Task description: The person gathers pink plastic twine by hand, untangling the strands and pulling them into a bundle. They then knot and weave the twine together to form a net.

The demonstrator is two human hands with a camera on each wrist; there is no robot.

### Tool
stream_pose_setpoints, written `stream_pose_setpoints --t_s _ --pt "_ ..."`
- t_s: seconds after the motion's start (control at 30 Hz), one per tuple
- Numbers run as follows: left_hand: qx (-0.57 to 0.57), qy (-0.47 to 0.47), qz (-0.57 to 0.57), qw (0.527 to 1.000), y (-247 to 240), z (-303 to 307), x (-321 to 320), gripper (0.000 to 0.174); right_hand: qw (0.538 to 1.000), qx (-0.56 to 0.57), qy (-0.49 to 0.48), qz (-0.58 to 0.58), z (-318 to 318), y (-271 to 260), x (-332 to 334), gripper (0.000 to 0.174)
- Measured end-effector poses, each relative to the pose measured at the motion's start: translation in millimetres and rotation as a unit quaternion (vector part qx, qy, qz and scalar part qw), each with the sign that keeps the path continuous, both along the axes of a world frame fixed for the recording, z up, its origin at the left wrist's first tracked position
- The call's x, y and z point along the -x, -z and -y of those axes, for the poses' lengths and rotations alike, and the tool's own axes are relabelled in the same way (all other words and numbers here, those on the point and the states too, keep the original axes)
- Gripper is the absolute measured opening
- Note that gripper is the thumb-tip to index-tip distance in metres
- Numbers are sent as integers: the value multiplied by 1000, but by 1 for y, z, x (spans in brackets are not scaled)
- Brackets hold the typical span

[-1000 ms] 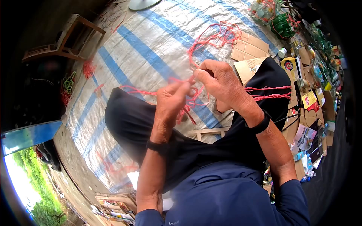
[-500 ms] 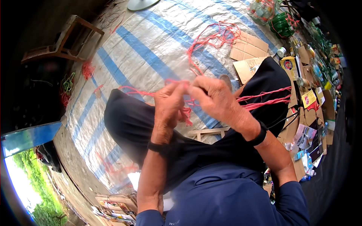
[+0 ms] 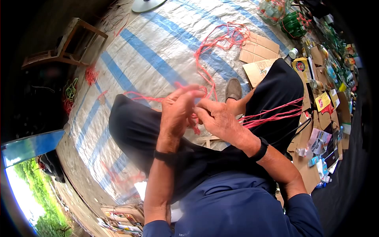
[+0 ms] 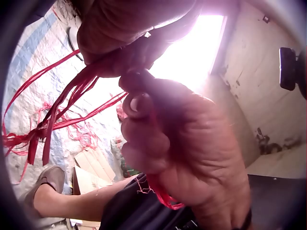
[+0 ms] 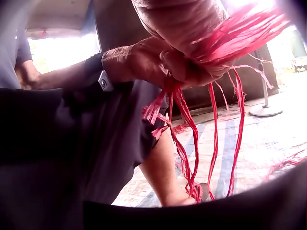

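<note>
Red plastic strands (image 3: 197, 118) are bunched between the two hands above the lap. The left hand (image 3: 173, 112) grips part of the bunch, with strand ends sticking out above its fingers. Close against it, the right hand (image 3: 223, 122) pinches strands with curled fingers, seen in the left wrist view as the hand (image 4: 187, 139) at the centre right. In the right wrist view, several strands (image 5: 240, 120) hang below the left hand (image 5: 148, 60), and a frayed red bundle (image 5: 244, 36) passes by the right hand. More strands (image 3: 272, 114) trail across the right thigh. The exact grip point is hidden.
A striped tarp (image 3: 146, 51) covers the floor, with loose red strands (image 3: 225, 37) on it. Flat cardboard (image 3: 258, 47), bottles (image 3: 294, 24) and piled scraps lie at the right. A wooden chair (image 3: 65, 51) lies at the upper left.
The right hand has moved down and to the left, drawing the strands across the right thigh with it. The left hand has stayed nearly in place, its fingers shifting; a shoe has come into view.
</note>
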State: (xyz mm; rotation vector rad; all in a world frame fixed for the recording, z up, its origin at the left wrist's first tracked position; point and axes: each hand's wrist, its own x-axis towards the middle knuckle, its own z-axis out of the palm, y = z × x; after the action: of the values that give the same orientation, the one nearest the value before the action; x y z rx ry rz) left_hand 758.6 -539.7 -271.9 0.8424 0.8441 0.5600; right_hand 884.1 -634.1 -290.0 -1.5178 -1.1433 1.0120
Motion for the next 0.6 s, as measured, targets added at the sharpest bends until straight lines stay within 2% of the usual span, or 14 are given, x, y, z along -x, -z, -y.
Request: stream_pose_setpoints --t_s 0.07,0.33,0.4,0.5,0.6 --pt "4 7 7 1000 0 -1 2 31 999 20 -30 9 0 4 -2 18" --pt "-2 21 -5 1000 -6 1 3 33 1000 23 -1 -12 -1 8 0 19" --pt "-46 51 -23 997 -8 1 1 35 1000 27 0 -14 -2 8 0 19" --pt "-22 67 -51 996 -21 3 2 35 999 19 -1 -31 -2 13 1 18" --pt "-26 59 -41 997 -14 2 5 33 999 32 0 -37 -2 1 -1 19"
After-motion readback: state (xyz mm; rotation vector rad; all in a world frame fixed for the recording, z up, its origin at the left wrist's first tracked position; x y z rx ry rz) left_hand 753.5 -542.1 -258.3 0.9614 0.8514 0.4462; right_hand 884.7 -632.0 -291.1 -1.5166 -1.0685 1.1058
